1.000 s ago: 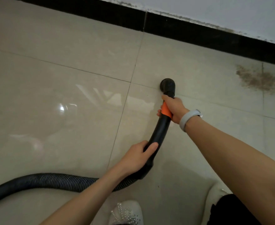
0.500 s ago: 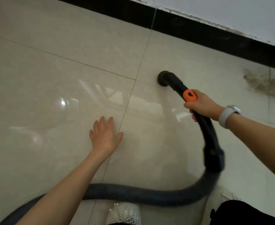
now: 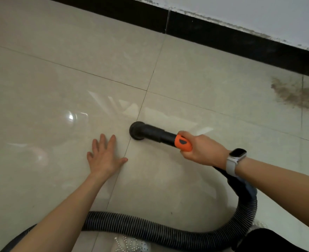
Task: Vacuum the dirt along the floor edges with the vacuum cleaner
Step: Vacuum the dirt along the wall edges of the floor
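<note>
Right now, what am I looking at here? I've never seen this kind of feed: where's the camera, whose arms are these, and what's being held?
There is one picture, from a camera worn on a person's head, looking forward and down at a tiled floor. No robot: the two bare arms are that person's.

The right hand, with a watch on its wrist, grips the vacuum's wand at its orange collar. The round nozzle sits on the floor by a tile seam. The ribbed hose loops back under the arms.

The left hand holds nothing; its fingers are spread over the tile, left of the nozzle.

A brown patch of dirt lies far right, near the black skirting, apart from the nozzle.
</note>
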Tool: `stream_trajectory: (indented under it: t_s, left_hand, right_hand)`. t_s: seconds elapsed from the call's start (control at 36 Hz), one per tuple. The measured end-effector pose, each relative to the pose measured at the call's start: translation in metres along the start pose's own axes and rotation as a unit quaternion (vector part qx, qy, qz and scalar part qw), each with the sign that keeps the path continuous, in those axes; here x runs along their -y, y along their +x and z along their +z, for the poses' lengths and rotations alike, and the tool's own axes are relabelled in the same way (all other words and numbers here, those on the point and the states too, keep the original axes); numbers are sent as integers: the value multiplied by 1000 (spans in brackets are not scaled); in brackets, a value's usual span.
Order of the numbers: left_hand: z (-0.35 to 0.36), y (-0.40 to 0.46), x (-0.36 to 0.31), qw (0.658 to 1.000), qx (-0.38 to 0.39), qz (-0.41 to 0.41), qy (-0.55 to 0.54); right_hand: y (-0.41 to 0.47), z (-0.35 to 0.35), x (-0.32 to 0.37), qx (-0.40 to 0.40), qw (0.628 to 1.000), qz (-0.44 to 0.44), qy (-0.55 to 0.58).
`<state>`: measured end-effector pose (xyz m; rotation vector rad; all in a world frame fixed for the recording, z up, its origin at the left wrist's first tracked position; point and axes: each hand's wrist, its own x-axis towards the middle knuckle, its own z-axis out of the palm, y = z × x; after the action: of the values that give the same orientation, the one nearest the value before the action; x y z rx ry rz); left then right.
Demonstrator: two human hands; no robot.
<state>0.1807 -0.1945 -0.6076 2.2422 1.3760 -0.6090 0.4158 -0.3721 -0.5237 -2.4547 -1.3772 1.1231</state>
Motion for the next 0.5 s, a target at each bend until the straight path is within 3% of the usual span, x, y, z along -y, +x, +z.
stream_trajectory:
  t_s: [0.08,0.19,0.28,0.5]
  left_hand:
    - [-1,1,1,1000,3,1,6]
    - [-1,0,-5,1000,2,-17,-8]
    - [-3,0,-13,999,5,-37,-22]
    - [-1,-3,-46,998,10,-39,-52]
  right_hand:
    - [8,-15,-10,-62,996,39,-52]
    - [6,-51,-41,-119,985,118,-30]
    - [-5,-67,-48,-94,987,118,-63]
    - [-46,-44,-57,-6,987,19,-159]
